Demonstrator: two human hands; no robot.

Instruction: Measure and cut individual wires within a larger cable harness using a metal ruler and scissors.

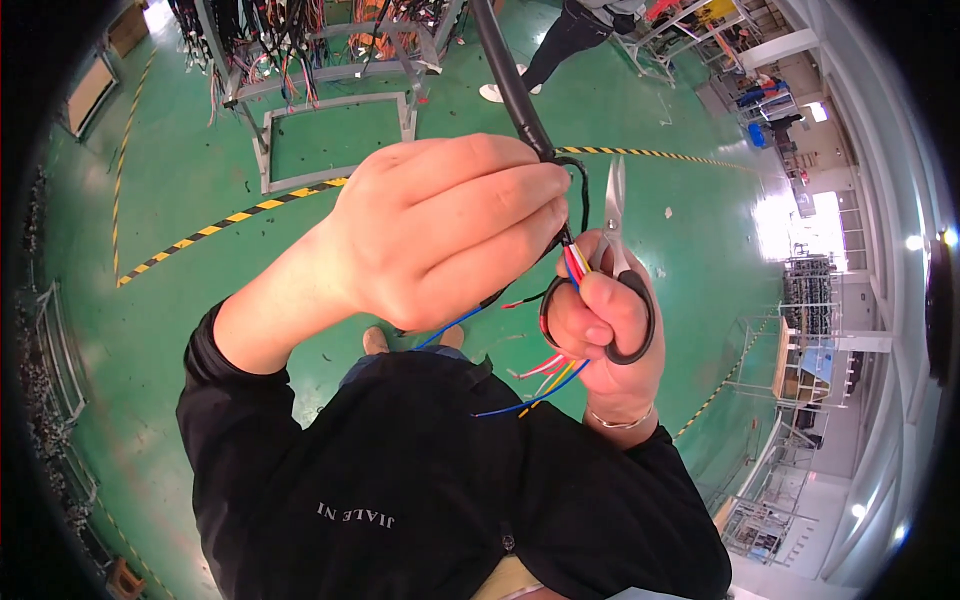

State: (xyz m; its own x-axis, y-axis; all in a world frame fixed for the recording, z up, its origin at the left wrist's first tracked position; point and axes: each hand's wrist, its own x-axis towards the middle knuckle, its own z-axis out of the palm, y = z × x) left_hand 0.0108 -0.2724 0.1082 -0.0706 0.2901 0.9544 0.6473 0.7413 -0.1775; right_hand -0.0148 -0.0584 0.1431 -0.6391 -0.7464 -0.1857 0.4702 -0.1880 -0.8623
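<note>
A thick black cable (512,85) comes down from the top edge to my hands. My left hand (450,225) is closed around its lower end, fingertips pinched near where the sheath stops. Red, white, yellow and blue wires (574,262) run out below it into my right hand (610,310), which is closed on them. Their loose ends (550,385) fan out under that hand, in front of my black jacket. Scissors (614,200) with dark handles hang on my right hand's fingers, blades pointing up and away. A thin black strand (584,195) loops beside the cable.
A grey metal rack (335,100) hung with many wire bundles stands at the far left. A person in dark trousers (560,45) stands beyond the cable. Yellow-black tape (240,215) marks the green floor. Shelves and worktables (800,370) line the right side.
</note>
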